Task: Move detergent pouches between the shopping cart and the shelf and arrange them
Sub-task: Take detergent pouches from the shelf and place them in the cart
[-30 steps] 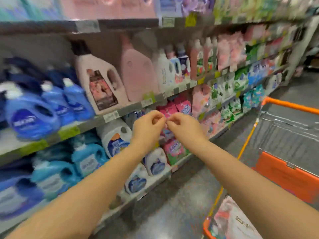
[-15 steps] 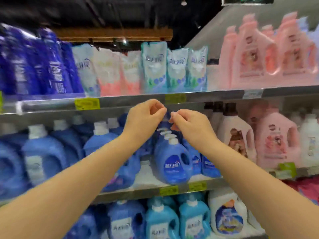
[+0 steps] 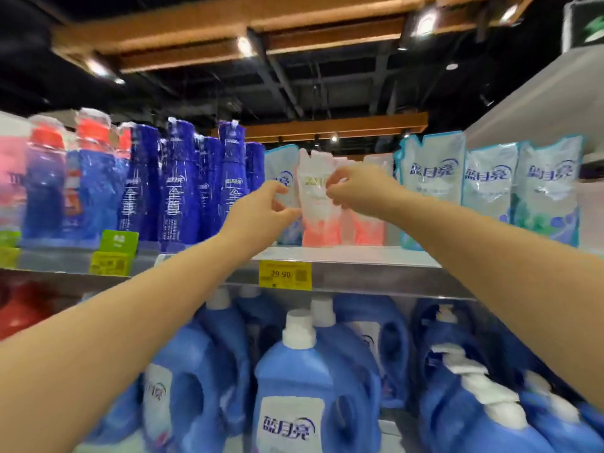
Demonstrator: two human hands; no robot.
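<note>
Fingers of left hand point(image 3: 261, 210) and right hand point(image 3: 356, 191) pinch pink pouch point(image 3: 315, 204) upright on shelf point(image 3: 359, 256).

Pouch point(image 3: 315, 204) btwn fingers point(image 3: 277, 191): white top, pink-red bottom. Pouches left of fingers: dk blue point(image 3: 178, 181) w/ white print. Right: white-teal pouches point(image 3: 431, 178).

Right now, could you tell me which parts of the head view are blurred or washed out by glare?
In the head view, motion blur smears the left-side bottles and lower right jugs; ceiling lights flare; the pink-and-white pouch between the left hand and right hand looks pale and soft; the price tag stays readable.
</note>
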